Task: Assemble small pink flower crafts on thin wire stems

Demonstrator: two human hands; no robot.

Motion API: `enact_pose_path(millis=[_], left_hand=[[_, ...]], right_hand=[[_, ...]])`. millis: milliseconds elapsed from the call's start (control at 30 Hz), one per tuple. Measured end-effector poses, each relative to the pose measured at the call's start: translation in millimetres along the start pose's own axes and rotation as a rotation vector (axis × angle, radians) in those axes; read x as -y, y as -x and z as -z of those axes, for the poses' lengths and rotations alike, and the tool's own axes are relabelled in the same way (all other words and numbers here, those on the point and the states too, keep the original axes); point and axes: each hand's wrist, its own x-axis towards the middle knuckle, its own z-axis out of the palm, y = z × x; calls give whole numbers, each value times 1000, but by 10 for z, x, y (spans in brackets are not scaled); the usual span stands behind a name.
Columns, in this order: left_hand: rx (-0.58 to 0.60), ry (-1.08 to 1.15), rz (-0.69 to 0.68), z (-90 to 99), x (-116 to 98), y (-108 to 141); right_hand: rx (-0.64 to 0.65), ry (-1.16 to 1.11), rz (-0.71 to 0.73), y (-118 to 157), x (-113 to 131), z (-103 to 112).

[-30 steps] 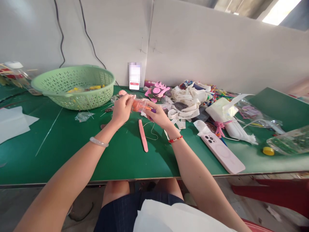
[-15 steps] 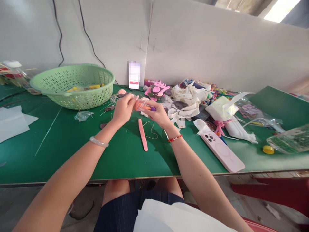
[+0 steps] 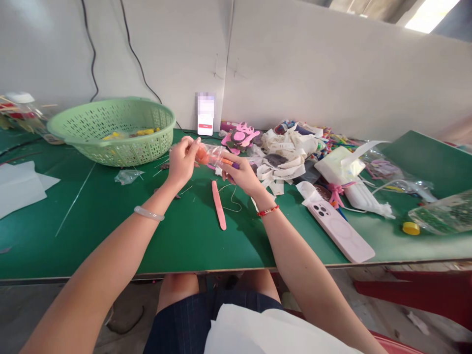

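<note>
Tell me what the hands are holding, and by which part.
A clear plastic bag around something orange: the left hand pinches its left end, and the right hand holds its right end.

bright, even daylight, with glare from the opening at top right; soft shadows fall under the left hand and right hand on the green worktop, and the wide lens bends the white partition near the edges.

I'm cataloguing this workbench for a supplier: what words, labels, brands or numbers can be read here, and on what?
No text is readable.
Upright phone: screen blurred, only a red button shows.
White strips: any marks too small to read.
Pink-cased phone: no legible writing.
</note>
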Motion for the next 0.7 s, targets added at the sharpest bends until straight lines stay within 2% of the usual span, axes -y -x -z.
enact_pose_path(millis=[200,400,567,700], left_hand=[[51,6,-46,-18,-65,42],[-39,3,-25,-33,-21,24],[-73,63,30,-4,-23,-10],[-91,127,65,15,-25,-29]], right_hand=[[106,21,-4,19,44,-5],[33,-26,-9,-17,-12,7],[-87,-58,-36,-30,-32,48],[-52,-71,-17,-10,-6,46]])
